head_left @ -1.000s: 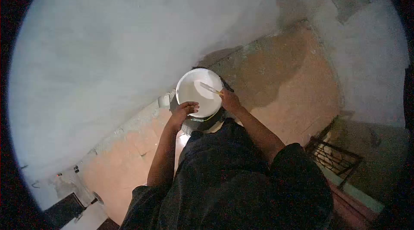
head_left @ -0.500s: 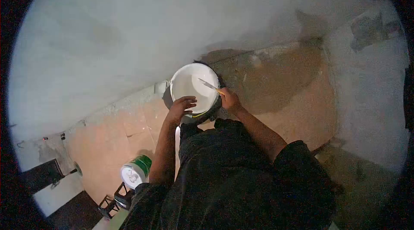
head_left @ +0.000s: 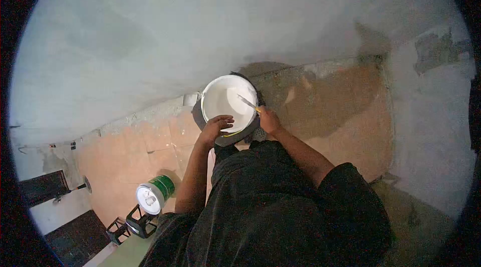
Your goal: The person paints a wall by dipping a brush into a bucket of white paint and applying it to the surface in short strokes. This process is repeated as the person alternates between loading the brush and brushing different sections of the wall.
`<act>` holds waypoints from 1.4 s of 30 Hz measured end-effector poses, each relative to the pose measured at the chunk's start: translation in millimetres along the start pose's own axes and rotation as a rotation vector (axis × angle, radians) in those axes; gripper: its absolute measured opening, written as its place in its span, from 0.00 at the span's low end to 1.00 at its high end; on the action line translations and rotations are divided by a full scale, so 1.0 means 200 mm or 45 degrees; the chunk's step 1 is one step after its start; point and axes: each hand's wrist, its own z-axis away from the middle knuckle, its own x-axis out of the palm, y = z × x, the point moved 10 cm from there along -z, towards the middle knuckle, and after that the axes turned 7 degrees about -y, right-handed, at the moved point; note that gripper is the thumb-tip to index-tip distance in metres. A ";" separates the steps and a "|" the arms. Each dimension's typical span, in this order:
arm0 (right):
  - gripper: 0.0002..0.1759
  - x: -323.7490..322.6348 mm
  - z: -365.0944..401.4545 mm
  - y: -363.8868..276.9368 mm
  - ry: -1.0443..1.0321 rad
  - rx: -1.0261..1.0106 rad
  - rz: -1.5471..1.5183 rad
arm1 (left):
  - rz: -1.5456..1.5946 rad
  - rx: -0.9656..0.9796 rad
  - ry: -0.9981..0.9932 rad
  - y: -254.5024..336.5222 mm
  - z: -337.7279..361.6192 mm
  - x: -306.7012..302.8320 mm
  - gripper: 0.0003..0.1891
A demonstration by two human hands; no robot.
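In the head view a white bucket (head_left: 218, 96) stands in front of me, its inside coated white. It rests on a dark round support (head_left: 198, 115). My right hand (head_left: 269, 119) is closed round the yellowish handle of a putty knife (head_left: 248, 102), at the bucket's right rim. The knife's thin pale blade points left, over the bucket's mouth. My left hand (head_left: 216, 129) lies at the near left rim with its fingers apart, reaching over the edge and holding nothing. Its thumb is hard to make out.
A grey plastered wall (head_left: 150, 31) rises beyond the bucket. The tiled floor (head_left: 135, 154) bears a green and white bucket (head_left: 163, 187) at lower left, beside black stool-like frames (head_left: 142, 221). A dark damp-looking patch (head_left: 325, 96) covers floor at right. Dark doors (head_left: 45, 188) stand far left.
The view has shifted slightly, so the bucket and both hands appear a little further right and lower. The putty knife stays in my right hand over the bucket, its blade tilted slightly more steeply.
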 end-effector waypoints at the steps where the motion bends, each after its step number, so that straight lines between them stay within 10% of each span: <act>1: 0.13 0.02 -0.01 0.03 0.000 -0.001 0.000 | 0.000 0.001 0.001 0.00 0.00 0.00 0.17; 6: 0.12 0.10 0.01 0.08 0.041 -0.268 -0.060 | 0.023 0.023 -0.054 0.02 -0.01 0.02 0.17; 13: 0.09 0.14 0.04 0.19 -0.107 0.015 -0.315 | -0.079 -0.020 -0.063 0.02 -0.02 0.02 0.17; 15: 0.09 0.00 0.10 0.03 0.356 -0.475 -0.177 | -0.070 -0.019 -0.079 0.01 -0.04 0.02 0.17; 28: 0.16 0.08 0.03 0.15 0.002 -0.020 -0.374 | -0.042 -0.019 -0.098 0.03 -0.03 0.04 0.17; 42: 0.11 0.09 0.01 0.13 -0.006 -0.070 -0.163 | 0.012 0.010 -0.120 -0.05 -0.05 0.04 0.17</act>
